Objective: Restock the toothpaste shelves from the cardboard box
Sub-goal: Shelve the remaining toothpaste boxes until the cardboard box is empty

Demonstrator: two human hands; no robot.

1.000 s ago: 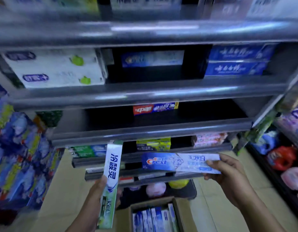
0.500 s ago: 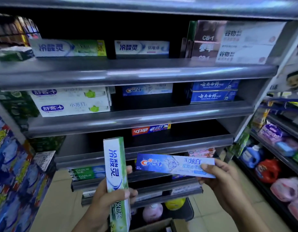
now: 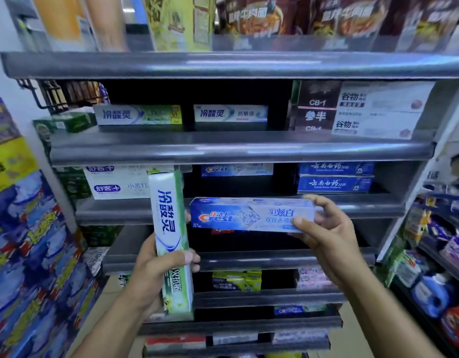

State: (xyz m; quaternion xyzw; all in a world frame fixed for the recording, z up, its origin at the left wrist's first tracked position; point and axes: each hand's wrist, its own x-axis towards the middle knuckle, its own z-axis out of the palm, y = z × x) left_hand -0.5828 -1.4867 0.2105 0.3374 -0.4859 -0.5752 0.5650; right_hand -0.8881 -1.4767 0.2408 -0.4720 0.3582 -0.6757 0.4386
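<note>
Left hand (image 3: 156,275) gripped a green-and-white toothpaste box (image 3: 170,241) upright by its lower half. Right hand (image 3: 324,233) pinched the right end of a blue Crest box (image 3: 249,215), held level before the grey shelves (image 3: 238,151), which carried other toothpaste boxes.

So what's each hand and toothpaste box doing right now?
green toothpaste box: upright, gripped by the left hand.
Crest box: level, held at one end by the right hand, not yet on a shelf.
shelved Crest box: lying flat on its shelf, untouched.
blue boxes: stacked two high.
</note>
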